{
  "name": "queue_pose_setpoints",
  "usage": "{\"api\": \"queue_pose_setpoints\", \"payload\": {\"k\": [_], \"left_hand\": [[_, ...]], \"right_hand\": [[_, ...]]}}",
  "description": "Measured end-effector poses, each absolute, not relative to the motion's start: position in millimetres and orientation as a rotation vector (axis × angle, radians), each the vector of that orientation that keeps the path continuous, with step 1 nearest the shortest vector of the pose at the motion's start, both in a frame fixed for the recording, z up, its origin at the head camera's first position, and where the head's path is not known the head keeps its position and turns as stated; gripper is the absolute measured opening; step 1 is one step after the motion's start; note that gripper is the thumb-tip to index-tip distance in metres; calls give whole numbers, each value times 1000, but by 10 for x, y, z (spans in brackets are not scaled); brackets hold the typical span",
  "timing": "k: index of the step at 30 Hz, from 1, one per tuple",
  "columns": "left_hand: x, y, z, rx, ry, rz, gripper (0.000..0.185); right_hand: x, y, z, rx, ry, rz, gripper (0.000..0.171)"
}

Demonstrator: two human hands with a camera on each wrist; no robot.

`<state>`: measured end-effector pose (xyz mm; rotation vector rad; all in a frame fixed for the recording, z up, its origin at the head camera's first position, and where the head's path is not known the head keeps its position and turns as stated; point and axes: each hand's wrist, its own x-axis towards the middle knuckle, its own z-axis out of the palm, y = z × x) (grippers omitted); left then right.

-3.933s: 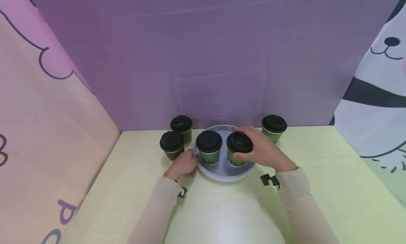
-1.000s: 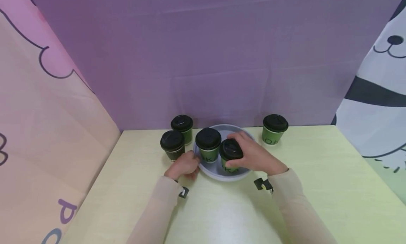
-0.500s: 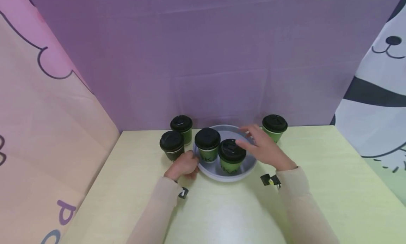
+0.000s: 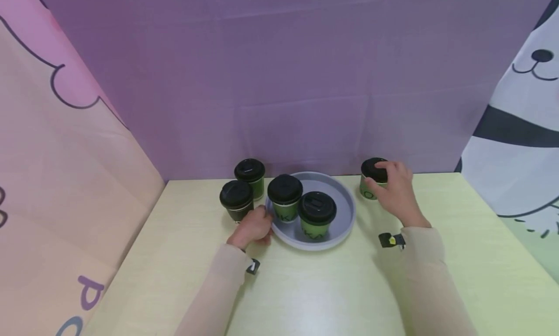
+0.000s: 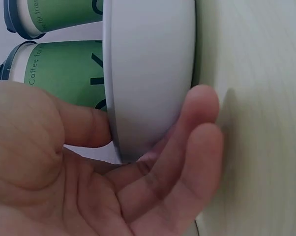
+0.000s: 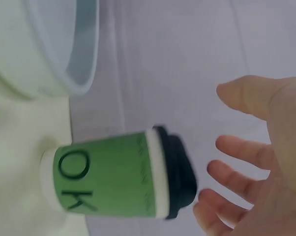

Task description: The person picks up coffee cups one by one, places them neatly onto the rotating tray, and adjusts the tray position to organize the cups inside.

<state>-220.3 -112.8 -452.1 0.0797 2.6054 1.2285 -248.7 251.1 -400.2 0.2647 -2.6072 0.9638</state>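
A: How many cups?

B: Five green paper cups with black lids. Two stand on the grey round tray (image 4: 345,214), two on the table just beyond the left hand (image 4: 253,227), and the lone cup (image 4: 372,179) under the right hand (image 4: 395,193).

A: What are the hands doing?

B: The left hand pinches the tray rim, thumb inside, fingers curled beneath. The right hand hovers at the lone cup's lid, fingers spread and relaxed; the wrist view shows them just short of closing.

A: How does that cup sit?

B: Upright, long axis vertical, lid up, its lettering facing the person.

A: And the setting?

B: A pale yellow-green table (image 4: 305,297), a purple backdrop (image 4: 284,83) beyond both hands, cartoon-printed sheets either side.
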Motion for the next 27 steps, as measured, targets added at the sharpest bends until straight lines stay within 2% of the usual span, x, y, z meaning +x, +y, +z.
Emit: {"api": "queue_pose_setpoints", "payload": {"k": [9, 27], "left_hand": [[-2221, -1097, -4541, 38, 2652, 1222, 25], [-2198, -1112, -4504, 53, 2688, 1124, 31]], "right_hand": [[-2547, 2667, -4123, 179, -2696, 889, 60], [-2568, 2664, -4143, 139, -2744, 850, 61]]}}
